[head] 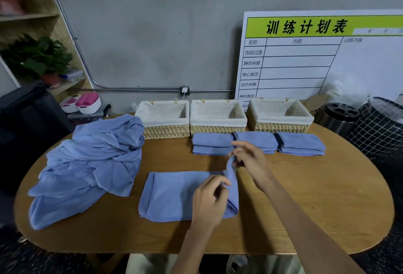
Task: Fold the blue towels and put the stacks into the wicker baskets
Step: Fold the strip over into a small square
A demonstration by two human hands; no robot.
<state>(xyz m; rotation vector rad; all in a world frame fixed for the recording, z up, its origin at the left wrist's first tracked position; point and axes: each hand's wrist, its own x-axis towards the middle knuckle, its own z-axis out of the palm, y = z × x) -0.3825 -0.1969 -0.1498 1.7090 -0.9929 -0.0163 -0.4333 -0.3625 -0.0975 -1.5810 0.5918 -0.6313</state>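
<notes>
On wooden desk [305, 197], soft light towel [174, 195] bends easily; both hands, left hand [209, 204] and right hand [253, 160], pinch its raised right edge, best hold at corners.

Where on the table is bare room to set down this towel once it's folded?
Bare wood lies right of the towel being folded, below the three folded stacks, out to the table edge. The left is crowded by the unfolded pile.
</notes>
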